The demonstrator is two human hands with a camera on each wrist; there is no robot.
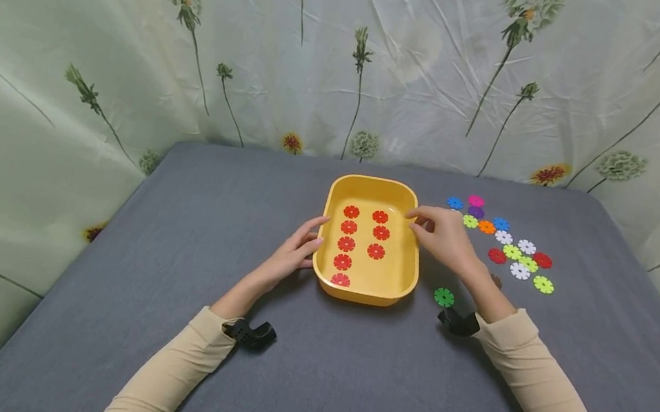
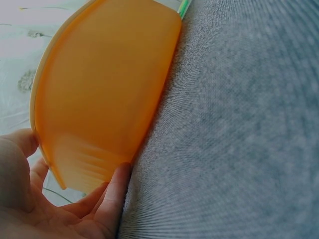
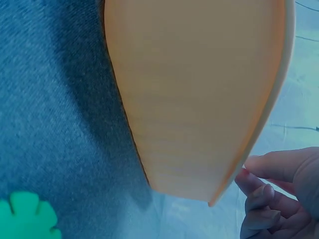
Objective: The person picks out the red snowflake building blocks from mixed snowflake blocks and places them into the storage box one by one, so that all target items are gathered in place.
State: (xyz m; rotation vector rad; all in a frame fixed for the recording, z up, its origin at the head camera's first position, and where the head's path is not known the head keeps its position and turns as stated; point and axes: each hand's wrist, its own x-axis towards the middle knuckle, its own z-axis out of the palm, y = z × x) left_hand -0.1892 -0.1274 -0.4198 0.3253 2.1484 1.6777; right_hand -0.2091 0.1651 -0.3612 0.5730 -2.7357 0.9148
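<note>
A yellow plastic tub (image 1: 358, 295) stands on the table. Inside it, red notched snowflake discs (image 1: 346, 244) form two columns, the left one longer. My left hand (image 1: 294, 250) rests at the tub's left side. In the left wrist view its extended fingers (image 2: 117, 194) lie along the outer wall and its thumb touches the rim. At the right rim, my right hand (image 1: 443, 236) has thumb and forefinger brought together. The right wrist view shows a small red edge between those fingertips, apparently a red snowflake disc (image 3: 244, 171), mostly hidden.
Right of the tub, several snowflake discs (image 1: 512, 251) in mixed colours lie loose, red ones (image 1: 542, 260) among them. A green disc (image 1: 444, 297) lies nearer, beside the right wrist's camera. A brown disc (image 1: 496, 281) is partly behind the right forearm. Patterned curtain (image 1: 324, 59) hangs behind the table.
</note>
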